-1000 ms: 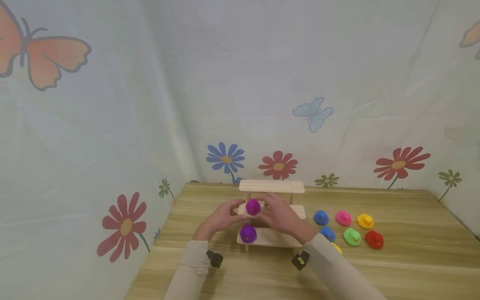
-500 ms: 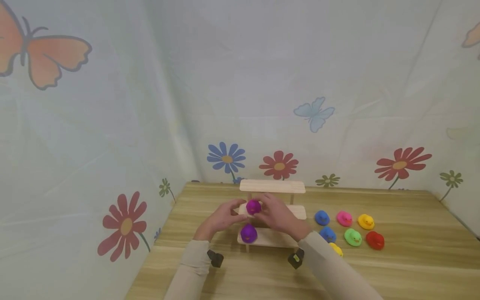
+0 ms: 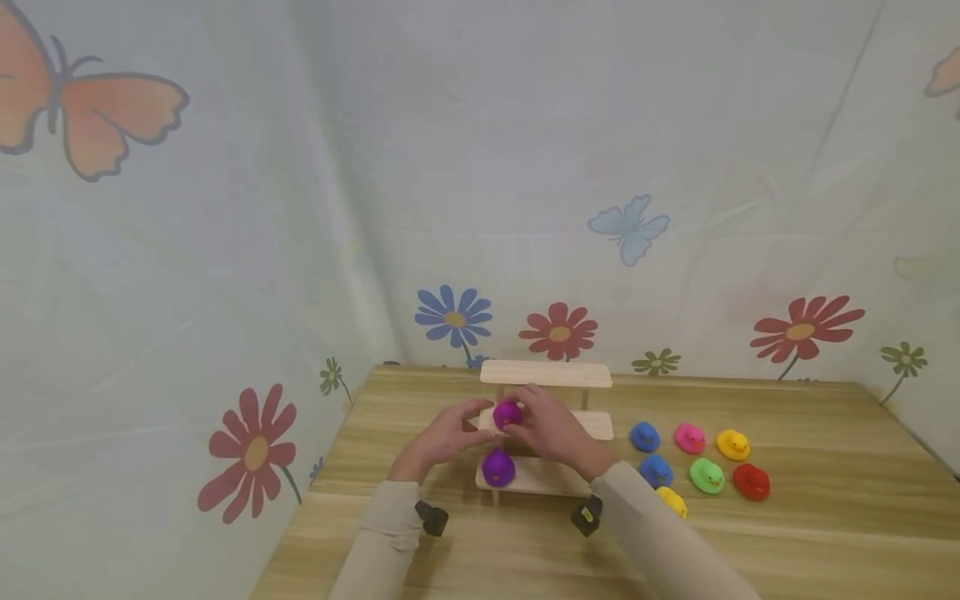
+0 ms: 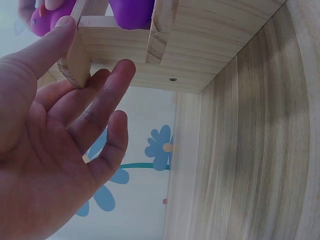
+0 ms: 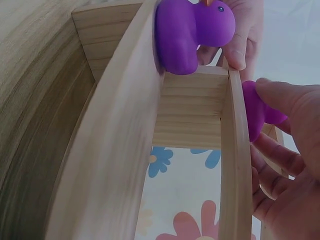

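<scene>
A three-tier wooden shelf (image 3: 546, 373) stands on the table. My left hand (image 3: 447, 433) grips the left end of its middle board, with the thumb (image 4: 50, 42) on one side and fingers on the other. At that end a magenta-purple rubber duck (image 3: 507, 415) is on the middle board. My right hand (image 3: 553, 425) pinches this duck; in the right wrist view its thumb (image 5: 287, 95) lies over the duck's body and a finger reaches its lower side. Below, a darker purple rubber duck (image 3: 498, 468) sits on the left end of the lowest board, untouched.
Right of the shelf, several loose rubber ducks lie on the wood-grain table (image 3: 840, 467), among them a blue duck (image 3: 645, 437), a pink duck (image 3: 690, 437), a green duck (image 3: 707, 476) and a red duck (image 3: 752, 482). A flower-printed curtain (image 3: 525, 167) hangs behind.
My right hand and forearm have shifted slightly left, uncovering more of the front yellow duck. My left hand stays on the shelf end, and the magenta-purple duck has hardly moved.
</scene>
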A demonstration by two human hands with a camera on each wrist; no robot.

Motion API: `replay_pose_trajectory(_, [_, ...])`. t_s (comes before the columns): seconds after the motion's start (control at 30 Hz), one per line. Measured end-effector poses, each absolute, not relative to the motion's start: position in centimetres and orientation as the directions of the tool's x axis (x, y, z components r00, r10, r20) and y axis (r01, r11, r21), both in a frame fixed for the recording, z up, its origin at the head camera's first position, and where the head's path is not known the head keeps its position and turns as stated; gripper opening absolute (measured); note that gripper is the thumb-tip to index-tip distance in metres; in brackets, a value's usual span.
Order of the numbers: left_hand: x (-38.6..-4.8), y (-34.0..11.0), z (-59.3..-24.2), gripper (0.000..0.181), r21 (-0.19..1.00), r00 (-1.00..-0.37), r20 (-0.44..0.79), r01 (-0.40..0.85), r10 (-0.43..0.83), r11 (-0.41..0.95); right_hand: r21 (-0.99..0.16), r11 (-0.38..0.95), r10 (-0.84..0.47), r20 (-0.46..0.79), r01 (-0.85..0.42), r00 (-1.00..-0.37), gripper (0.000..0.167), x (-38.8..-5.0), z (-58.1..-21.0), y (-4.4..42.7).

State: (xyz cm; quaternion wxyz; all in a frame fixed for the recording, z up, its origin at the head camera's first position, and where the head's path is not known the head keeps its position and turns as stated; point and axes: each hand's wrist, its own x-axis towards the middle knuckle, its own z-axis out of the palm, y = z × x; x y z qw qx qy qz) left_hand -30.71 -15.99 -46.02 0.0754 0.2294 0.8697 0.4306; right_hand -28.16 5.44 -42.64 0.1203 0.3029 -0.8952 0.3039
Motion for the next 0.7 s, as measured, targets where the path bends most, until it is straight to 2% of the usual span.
replay_pose_trajectory(0.4, [-30.79, -15.91, -46.06, 0.057, 0.789, -0.884, 0.063, 0.329, 0.464, 0.519, -0.429, 0.660, -0.472, 0.401, -0.616, -0.785, 0.032, -28.23, -42.90, 5.54])
replay_pose_trajectory(0.7, [-30.65, -15.88, -45.98, 0.054, 0.799, -0.874, 0.086, 0.347, 0.479, 0.490, -0.432, 0.668, -0.461, 0.399, -0.606, -0.793, 0.026, -27.95, -43.24, 6.23])
